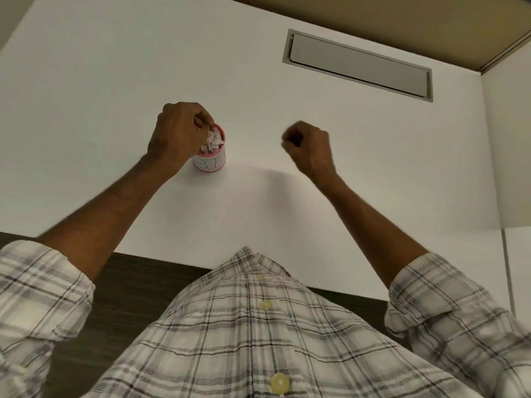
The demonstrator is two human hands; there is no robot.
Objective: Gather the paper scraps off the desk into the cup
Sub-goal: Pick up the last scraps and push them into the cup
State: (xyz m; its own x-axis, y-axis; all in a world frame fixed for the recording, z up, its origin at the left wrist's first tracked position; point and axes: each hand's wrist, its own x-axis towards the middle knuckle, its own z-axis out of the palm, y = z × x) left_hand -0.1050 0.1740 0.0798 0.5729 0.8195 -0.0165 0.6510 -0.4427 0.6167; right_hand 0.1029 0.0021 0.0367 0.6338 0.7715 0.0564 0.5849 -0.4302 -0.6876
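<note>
A small pink-rimmed cup [214, 162] with a white label stands on the white desk [115, 81], left of centre. Crumpled white paper scraps [213, 142] fill it up to the rim. My left hand [176, 133] hovers over the cup's left rim, its fingertips pinched together right at the scraps; whether they hold a scrap is hidden. My right hand [309, 145] floats above the desk to the right of the cup, curled into a loose fist with nothing visible in it. No loose scraps show on the desk surface.
A grey rectangular cable hatch [359, 64] is set into the desk at the back right. A white side panel [508, 153] borders the desk on the right. The near desk edge runs just in front of my plaid shirt [258, 326].
</note>
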